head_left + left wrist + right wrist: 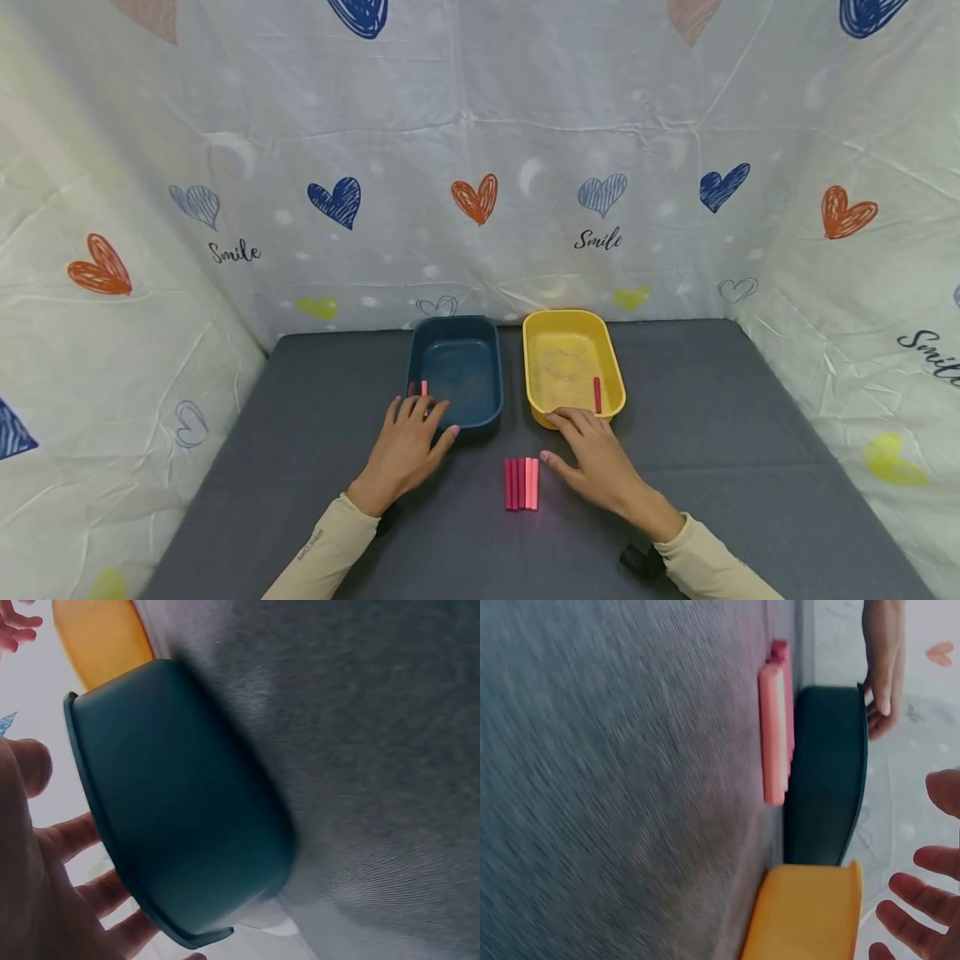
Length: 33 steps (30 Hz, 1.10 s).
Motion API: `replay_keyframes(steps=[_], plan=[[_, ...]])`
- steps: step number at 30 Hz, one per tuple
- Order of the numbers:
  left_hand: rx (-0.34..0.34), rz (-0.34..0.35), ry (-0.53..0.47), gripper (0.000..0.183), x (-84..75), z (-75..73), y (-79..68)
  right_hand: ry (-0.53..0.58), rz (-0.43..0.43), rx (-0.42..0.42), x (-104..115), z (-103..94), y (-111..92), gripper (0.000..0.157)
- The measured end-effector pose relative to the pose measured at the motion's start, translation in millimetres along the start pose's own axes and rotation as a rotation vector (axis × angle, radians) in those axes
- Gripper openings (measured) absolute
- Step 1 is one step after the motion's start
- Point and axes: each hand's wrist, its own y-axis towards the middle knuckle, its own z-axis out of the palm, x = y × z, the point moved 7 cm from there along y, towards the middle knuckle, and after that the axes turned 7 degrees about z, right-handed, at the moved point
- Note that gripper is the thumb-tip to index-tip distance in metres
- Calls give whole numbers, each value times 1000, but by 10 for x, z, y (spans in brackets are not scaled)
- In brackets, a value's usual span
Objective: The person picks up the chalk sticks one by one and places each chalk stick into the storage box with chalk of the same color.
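My left hand (408, 442) is over the near left corner of a dark blue tub (491, 367), its fingers reaching past the rim with the thumb apart. Inside that tub, a light pink stick (423, 387) and a dark red one (411, 389) show partly beyond the fingers. My right hand (596, 458) is at the near rim of a yellow tub (558, 358), fingers loosely spread and nothing held. A dark red stick (597, 394) stands out against the yellow tub's right side. Several red and pink sticks (521, 484) lie side by side on the table, just left of my right thumb.
Both tubs stand close together near the back edge of the grey table (330, 375). Behind and on both sides hangs a pale curtain (525, 83) printed with hearts. A black wrist strap piece (642, 562) sits beneath the right sleeve.
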Motion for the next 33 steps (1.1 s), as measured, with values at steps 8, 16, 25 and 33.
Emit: replay_keyframes(steps=[8, 16, 25, 33], plan=[[14, 24, 21, 46, 27, 69, -43, 57, 44, 128, 2, 153, -76, 62], [-17, 64, 13, 35, 40, 88, -80, 57, 70, 302, 0, 315, -151, 70], [-79, 125, 52, 25, 25, 81, -84, 50, 72, 410, 12, 442, -204, 75], [-99, 152, 56, 22, 12, 79, -92, -1, 83, 426, 1, 518, -213, 82]])
